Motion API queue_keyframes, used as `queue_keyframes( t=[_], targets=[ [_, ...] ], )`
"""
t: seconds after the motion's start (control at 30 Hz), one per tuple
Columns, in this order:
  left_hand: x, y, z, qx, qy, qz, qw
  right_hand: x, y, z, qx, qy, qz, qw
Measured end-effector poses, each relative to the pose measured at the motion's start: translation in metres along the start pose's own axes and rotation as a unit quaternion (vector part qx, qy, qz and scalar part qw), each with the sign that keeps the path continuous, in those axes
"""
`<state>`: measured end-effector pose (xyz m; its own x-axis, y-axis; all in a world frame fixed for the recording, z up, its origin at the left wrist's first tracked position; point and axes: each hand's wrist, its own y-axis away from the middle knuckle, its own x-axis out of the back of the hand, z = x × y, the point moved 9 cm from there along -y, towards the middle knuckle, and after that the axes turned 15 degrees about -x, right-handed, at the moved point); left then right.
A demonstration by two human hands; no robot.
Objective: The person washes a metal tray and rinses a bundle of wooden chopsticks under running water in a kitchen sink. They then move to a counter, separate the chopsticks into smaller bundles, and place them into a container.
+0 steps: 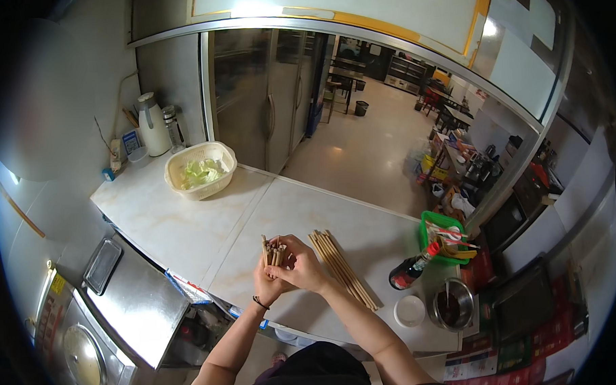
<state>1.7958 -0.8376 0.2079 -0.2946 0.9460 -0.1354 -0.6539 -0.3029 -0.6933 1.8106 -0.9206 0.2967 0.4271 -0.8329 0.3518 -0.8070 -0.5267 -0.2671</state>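
Note:
Both of my hands are wrapped around a bundle of thin wooden sticks (273,256), which look like chopsticks, held above the counter. My left hand (267,284) clasps the bundle from below and the left, a dark band on its wrist. With fingers and thumb, my right hand (303,261) grips the same bundle from the right. Stick ends poke up unevenly between the hands; their lower parts are hidden. Just right of my right hand, a row of more wooden sticks (344,270) lies side by side on the pale marbled counter (227,223).
A cream plastic basket (201,193) with lettuce leaves (201,172) stands far left. To the right are a red-capped sauce bottle (413,267), a white bowl (409,311), a steel bowl (452,309) of dark sauce and a green basket (426,231). A thermos jug (153,126) stands by the wall.

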Motion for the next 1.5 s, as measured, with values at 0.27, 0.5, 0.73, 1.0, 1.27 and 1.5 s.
queue_keyframes(
  t=[0.27, 0.5, 0.73, 1.0, 1.27, 1.5],
  targets=[
    [-0.001, -0.002, 0.008, -0.042, -0.085, -0.05, 0.994, 0.007, 0.005, -0.015, 0.07, 0.092, 0.078, 0.99],
    [0.009, 0.006, -0.002, -0.002, -0.012, 0.019, 1.0, -0.004, 0.007, -0.025, 0.018, 0.102, 0.034, 0.994],
    [0.014, 0.011, -0.019, 0.013, -0.032, 0.024, 0.999, 0.001, 0.012, -0.023, 0.009, 0.107, 0.069, 0.992],
    [0.005, 0.006, -0.008, 0.032, 0.028, 0.006, 0.999, 0.012, 0.016, -0.029, 0.03, 0.066, 0.093, 0.993],
    [0.001, 0.014, -0.014, 0.031, 0.082, -0.056, 0.995, 0.015, 0.016, -0.036, 0.052, 0.046, 0.054, 0.996],
    [0.002, 0.013, -0.01, 0.041, 0.067, -0.051, 0.996, 0.013, 0.018, -0.05, 0.085, 0.041, 0.027, 0.995]
  ],
)
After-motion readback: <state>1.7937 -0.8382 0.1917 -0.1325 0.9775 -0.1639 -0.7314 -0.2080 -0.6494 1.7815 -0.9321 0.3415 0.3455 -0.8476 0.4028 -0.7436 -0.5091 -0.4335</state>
